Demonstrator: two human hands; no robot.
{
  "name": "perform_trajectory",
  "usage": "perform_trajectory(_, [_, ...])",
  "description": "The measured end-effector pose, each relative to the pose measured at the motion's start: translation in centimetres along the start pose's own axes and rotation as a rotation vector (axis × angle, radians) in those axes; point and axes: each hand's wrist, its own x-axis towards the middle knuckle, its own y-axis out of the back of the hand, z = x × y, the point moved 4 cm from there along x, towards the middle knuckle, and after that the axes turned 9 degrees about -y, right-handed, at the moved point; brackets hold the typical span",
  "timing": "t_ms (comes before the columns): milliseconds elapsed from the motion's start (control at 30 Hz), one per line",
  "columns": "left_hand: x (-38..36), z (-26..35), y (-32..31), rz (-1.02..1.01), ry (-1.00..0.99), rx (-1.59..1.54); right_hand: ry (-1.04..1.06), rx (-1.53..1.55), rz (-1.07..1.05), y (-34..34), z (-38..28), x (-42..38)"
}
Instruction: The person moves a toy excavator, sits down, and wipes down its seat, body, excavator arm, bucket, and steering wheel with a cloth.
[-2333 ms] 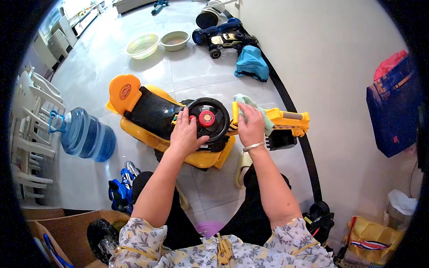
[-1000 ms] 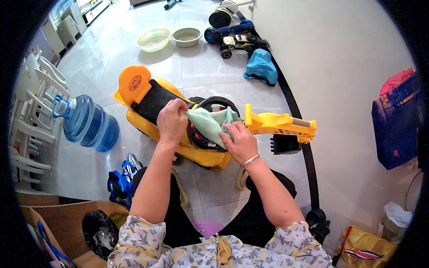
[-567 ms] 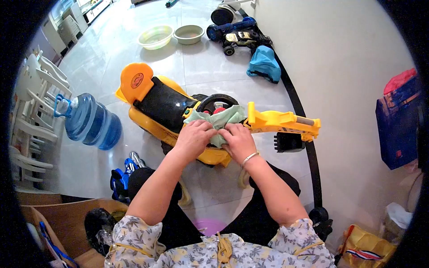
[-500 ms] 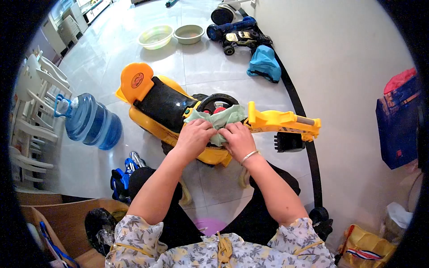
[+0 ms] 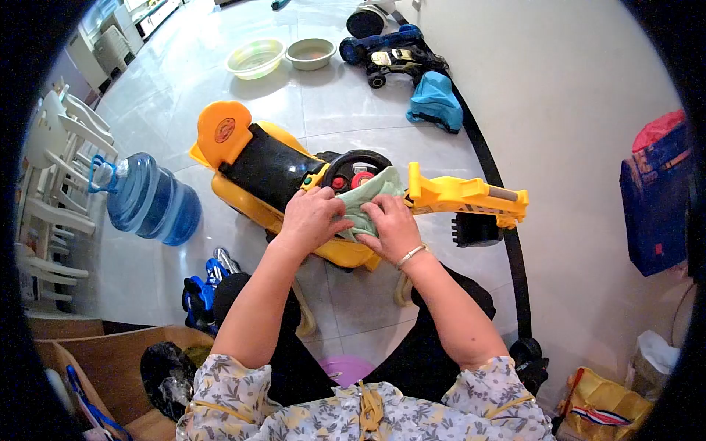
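A yellow and black ride-on toy excavator [image 5: 254,165] stands on the floor before me, with its black steering wheel [image 5: 358,156] and red buttons uncovered. A pale green cloth [image 5: 376,189] lies bunched against the console just below the wheel. My right hand [image 5: 393,226] is closed on the cloth, thumb and fingers pinching its folds. Beside the console's left end, my left hand [image 5: 312,219] has curled fingers, with thumb and forefinger at the cloth's left edge; its fingertips are partly hidden. The toy's yellow digger arm [image 5: 463,194] with a black bucket [image 5: 476,231] extends to the right.
A large blue water bottle [image 5: 153,198] lies tilted at left near stacked white chairs [image 5: 62,169]. Two basins [image 5: 255,59], a toy truck [image 5: 393,62] and a blue cloth item [image 5: 437,101] are farther back. A wall rises at right; a wooden box [image 5: 110,360] sits lower left.
The cloth's left part has drawn away from the console's left end, uncovering more of the wheel and red buttons. My left hand has shifted slightly left, apart from my right hand.
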Motion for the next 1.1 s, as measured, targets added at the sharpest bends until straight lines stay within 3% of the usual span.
perform_trajectory(233, [-0.2, 0.8, -0.8, 0.064, -0.137, 0.207, 0.036, -0.109, 0.033, -0.4, -0.1, -0.3])
perform_trajectory(467, [0.3, 0.2, -2.0, -0.036, -0.076, 0.23, 0.082, -0.118, 0.021, -2.0, -0.2, 0.8])
perform_trajectory(767, [0.9, -0.7, -0.5, 0.086, -0.025, 0.041, 0.11, 0.038, 0.019, -2.0, -0.8, 1.1])
perform_trajectory(900, [1.1, -1.0, 0.9, 0.295, -0.05, 0.193, 0.123, 0.134, 0.093, -2.1, -2.2, 1.7])
perform_trajectory(967, [1.1, 0.2, 2.0, 0.47, 0.095, 0.529, 0.08, 0.061, 0.127, -1.8, -2.7, 1.9])
perform_trajectory(1033, [0.9, -0.1, 1.5, 0.356, 0.147, 0.552, 0.064, 0.01, 0.087, -2.1, -2.7, 1.6])
perform_trajectory(1100, [0.8, -1.2, 1.0, 0.077, 0.602, 0.002, 0.052, -0.044, 0.043, -2.1, -2.9, 1.3])
